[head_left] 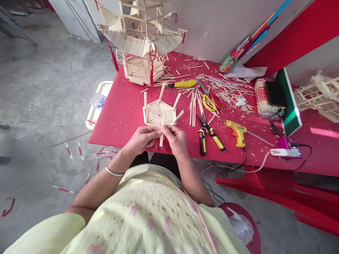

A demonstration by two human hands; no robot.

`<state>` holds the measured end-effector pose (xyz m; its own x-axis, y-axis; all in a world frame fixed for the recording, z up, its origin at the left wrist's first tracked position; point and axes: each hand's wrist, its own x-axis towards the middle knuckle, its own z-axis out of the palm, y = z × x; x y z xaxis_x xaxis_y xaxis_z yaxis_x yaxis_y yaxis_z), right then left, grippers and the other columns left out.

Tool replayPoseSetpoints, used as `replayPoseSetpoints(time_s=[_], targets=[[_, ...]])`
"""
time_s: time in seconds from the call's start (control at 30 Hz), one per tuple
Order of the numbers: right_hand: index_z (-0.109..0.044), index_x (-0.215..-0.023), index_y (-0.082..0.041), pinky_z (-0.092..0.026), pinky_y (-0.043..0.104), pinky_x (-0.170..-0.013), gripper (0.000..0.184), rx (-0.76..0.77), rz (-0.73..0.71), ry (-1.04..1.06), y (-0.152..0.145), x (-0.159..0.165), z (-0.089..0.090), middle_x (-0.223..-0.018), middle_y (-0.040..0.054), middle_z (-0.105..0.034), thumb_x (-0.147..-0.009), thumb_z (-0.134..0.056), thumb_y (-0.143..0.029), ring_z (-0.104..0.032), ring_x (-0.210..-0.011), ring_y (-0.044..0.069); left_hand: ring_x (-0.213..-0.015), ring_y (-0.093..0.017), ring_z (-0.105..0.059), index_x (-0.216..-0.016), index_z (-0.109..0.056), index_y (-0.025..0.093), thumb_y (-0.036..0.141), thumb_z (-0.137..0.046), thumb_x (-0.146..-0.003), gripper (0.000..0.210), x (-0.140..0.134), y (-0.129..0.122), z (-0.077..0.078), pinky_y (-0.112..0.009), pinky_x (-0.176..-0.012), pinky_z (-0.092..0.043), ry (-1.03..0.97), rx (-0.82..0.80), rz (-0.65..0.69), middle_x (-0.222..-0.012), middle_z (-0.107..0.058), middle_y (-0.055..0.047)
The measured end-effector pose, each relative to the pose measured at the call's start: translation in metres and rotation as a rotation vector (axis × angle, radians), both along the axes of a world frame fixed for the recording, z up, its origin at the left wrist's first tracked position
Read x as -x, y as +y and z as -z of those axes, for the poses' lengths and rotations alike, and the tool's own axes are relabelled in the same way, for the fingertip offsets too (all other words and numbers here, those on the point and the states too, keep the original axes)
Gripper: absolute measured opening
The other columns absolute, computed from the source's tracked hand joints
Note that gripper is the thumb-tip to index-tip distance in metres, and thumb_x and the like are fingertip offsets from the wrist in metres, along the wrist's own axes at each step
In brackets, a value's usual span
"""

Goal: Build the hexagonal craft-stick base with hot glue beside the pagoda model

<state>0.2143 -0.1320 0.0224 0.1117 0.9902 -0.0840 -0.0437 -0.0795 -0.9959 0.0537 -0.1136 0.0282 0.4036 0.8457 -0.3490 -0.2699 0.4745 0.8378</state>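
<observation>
Red and broad, the table (124, 121) spans the frame's centre and right, a pale stick-built pagoda (135, 42) standing at upper centre. Mid-frame lies a hexagonal base (155, 114), posts (161, 92) rising around its edge. Just below, the left hand (144, 137) and right hand (174, 138) pinch a short stick (161, 141) between thumbs and fingers.

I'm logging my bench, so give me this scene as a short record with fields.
Left hand: holds a light stick
Right hand: holds the same stick
Beyond hands: hexagonal stick base with upright posts
Stick fixed to base: cannot tell
Tools, to the right: utility knife, scissors, pliers, glue gun
Behind: tiered stick model with red tassels
Surface: red tabletop, scattered stick pieces
</observation>
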Motion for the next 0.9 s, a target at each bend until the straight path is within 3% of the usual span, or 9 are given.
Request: replayPoseSetpoints(time_s=[0.13,0.37,0.47,0.63,0.9], targets=[[-0.079,-0.090,-0.021,-0.054,0.027,-0.076,0.034,-0.020,0.009,0.042,0.002,0.001,0.003,-0.086,0.0018,-0.079,-0.085,-0.077,-0.054,-0.070,-0.082,0.018,-0.037,-0.003,-0.035,-0.081,-0.076,0.012,0.043,-0.091,-0.072,0.035,0.000,0.001,-0.001,-0.016,-0.036,-0.024,0.001,0.006,0.015,-0.046,-0.047,0.005],[-0.079,-0.092,-0.021,-0.055,0.027,-0.077,0.029,-0.053,0.021,0.066,0.002,0.002,0.006,-0.087,0.0004,-0.079,-0.087,-0.077,-0.050,-0.071,-0.082,0.017,-0.038,-0.004,-0.037,-0.096,-0.079,0.013,0.045,-0.089,-0.075,0.040,-0.001,-0.001,0.002,-0.016,-0.037,-0.025,0.045,-0.025,0.005,-0.047,-0.049,0.005],[-0.077,-0.097,-0.022,-0.056,0.027,-0.077,0.027,-0.161,0.070,-0.053,-0.001,0.002,0.003,-0.090,0.0012,-0.078,-0.092,-0.072,-0.047,-0.071,-0.084,0.017,-0.044,-0.005,-0.044,-0.101,-0.080,0.015,0.044,-0.086,-0.079,0.038,-0.003,-0.003,0.004,-0.017,-0.042,-0.034,0.184,-0.202,-0.086,-0.058,-0.060,0.001],[-0.073,-0.106,-0.022,-0.058,0.033,-0.086,0.024,-0.458,0.172,-0.426,0.001,-0.001,0.004,-0.100,0.0058,-0.077,-0.102,-0.060,-0.041,-0.072,-0.093,0.019,-0.052,-0.006,-0.053,-0.104,-0.080,0.017,0.036,-0.072,-0.091,0.025,-0.005,-0.005,0.010,-0.020,-0.052,-0.046,0.486,-0.601,-0.338,-0.090,-0.076,-0.006],[-0.070,-0.106,-0.022,-0.059,0.031,-0.087,0.020,-0.564,0.198,-0.554,0.009,0.000,0.014,-0.099,0.0053,-0.076,-0.105,-0.056,-0.036,-0.074,-0.094,0.018,-0.046,-0.005,-0.048,-0.115,-0.079,0.019,0.028,-0.066,-0.093,0.027,-0.005,-0.001,0.022,-0.019,-0.049,-0.042,0.638,-0.685,-0.305,-0.078,-0.074,-0.002]])
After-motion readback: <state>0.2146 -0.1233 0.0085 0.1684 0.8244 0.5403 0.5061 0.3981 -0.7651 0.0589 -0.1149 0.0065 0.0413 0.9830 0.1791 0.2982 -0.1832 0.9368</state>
